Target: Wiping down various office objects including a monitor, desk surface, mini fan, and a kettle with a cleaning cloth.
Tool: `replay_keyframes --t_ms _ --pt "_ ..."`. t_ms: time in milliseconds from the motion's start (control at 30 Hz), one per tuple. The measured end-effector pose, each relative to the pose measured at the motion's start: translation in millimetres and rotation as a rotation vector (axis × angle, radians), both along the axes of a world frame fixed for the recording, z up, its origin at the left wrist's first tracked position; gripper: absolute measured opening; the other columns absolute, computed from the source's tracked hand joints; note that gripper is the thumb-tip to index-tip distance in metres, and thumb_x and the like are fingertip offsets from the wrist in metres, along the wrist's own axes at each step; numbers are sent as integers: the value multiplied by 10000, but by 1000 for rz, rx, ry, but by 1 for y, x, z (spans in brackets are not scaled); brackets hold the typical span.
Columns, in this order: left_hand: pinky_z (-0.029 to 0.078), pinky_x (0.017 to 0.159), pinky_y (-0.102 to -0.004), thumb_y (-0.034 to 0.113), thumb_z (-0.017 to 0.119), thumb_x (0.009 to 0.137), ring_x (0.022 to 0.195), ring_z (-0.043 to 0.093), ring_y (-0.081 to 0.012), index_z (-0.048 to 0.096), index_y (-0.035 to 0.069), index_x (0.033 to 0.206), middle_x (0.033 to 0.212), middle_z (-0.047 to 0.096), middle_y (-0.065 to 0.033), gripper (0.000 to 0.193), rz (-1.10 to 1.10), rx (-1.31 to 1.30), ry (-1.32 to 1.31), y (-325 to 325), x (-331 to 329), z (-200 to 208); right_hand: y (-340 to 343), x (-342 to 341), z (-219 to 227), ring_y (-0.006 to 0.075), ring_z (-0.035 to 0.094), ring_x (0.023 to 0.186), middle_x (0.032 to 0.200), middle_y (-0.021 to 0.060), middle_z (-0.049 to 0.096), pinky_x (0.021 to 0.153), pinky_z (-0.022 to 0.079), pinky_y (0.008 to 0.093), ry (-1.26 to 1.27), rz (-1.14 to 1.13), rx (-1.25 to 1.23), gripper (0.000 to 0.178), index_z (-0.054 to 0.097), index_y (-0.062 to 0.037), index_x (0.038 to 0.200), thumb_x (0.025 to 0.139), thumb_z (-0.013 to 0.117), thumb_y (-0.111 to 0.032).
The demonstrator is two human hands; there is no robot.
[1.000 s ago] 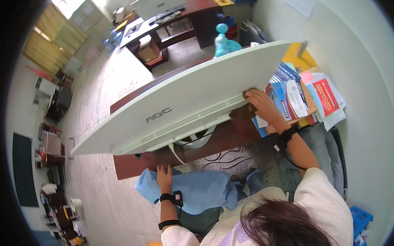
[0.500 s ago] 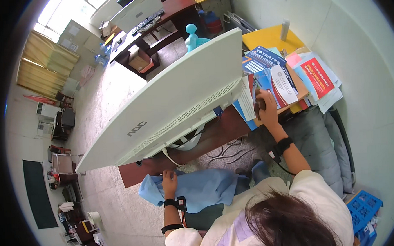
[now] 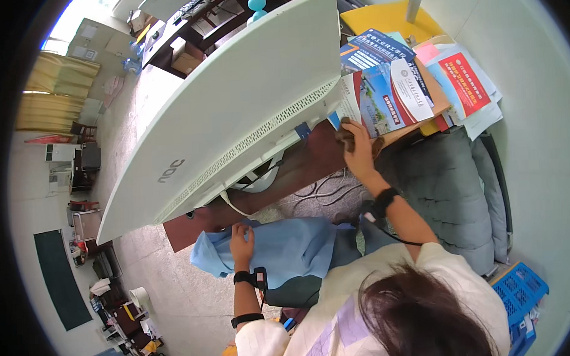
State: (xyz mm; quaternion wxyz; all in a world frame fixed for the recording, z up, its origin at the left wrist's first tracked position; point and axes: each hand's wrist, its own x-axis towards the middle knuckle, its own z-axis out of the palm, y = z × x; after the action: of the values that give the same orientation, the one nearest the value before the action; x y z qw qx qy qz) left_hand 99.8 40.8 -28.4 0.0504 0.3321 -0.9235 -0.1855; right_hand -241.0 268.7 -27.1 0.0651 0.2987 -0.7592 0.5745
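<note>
So we're looking down at both hands here. The right hand [image 3: 360, 152] has its fingers curled around a dark brown item [image 3: 345, 138], which pokes out on either side of the grip. We honestly can't tell what it is, since the fingers hide most of it. It's at the right end of the reddish-brown tabletop [image 3: 316, 154], just beside the lower right corner of the big white monitor [image 3: 231, 104] and right by the edge of the brochures [image 3: 380, 104].

The left hand [image 3: 241, 241] is over on light blue fabric [image 3: 294, 244] draped across the person's lap, near the front edge of the tabletop. Its fingers look loosely bent, but we can't tell whether they're pinching any of the cloth.

We've got the monitor's back facing us, with a pale cable [image 3: 234, 205] coming off its underside. Right of it, the brochures overlap in a messy pile, with a red leaflet [image 3: 464, 84] on some papers beside them. Behind the pile we see a grey cylinder [image 3: 413, 8] standing on a yellow surface [image 3: 383, 18]. Below the pile is a grey padded seat [image 3: 432, 187], and down in the lower right corner, a blue plastic basket [image 3: 520, 288].
</note>
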Motion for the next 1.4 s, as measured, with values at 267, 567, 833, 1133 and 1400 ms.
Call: replay_keyframes --t_ms 267,567,833,1133,1400 --pt "470 667 -356 190 553 796 769 588 -262 584 51 869 1001 542 -102 160 -16 83 -29 11 1 -1 -66 46 -99 366 375 1180 1250 160 429 1015 273 452 77 64 505 577 445 -88 1234 676 591 -94" --pt "467 693 -353 178 544 811 829 578 -270 586 55 871 1016 544 -97 143 -140 172 -178 -2 -17 -13 3 75 -106 213 341 1245 1280 39 427 1017 277 417 403 450 509 551 460 -173 1223 692 560 -66" --pt "470 723 -375 117 561 763 876 568 -293 574 35 842 994 552 -111 114 -900 158 -8 58 -165 -32 265 71 -99 309 503 946 1018 87 539 770 434 397 -103 -201 673 420 539 -88 1035 622 575 -17" --pt "477 677 -363 73 563 748 804 573 -291 567 32 835 913 560 -102 97 -1397 274 185 234 -311 -37 409 214 -51 350 509 896 905 150 524 767 435 402 -516 -716 665 336 536 -73 1000 672 608 -95" --pt "477 657 -339 58 560 770 781 586 -264 575 18 838 922 558 -97 81 -1287 291 211 328 -375 -28 473 250 -42 359 532 904 942 166 549 777 441 411 -593 -1097 566 329 542 -41 1007 687 596 -95"
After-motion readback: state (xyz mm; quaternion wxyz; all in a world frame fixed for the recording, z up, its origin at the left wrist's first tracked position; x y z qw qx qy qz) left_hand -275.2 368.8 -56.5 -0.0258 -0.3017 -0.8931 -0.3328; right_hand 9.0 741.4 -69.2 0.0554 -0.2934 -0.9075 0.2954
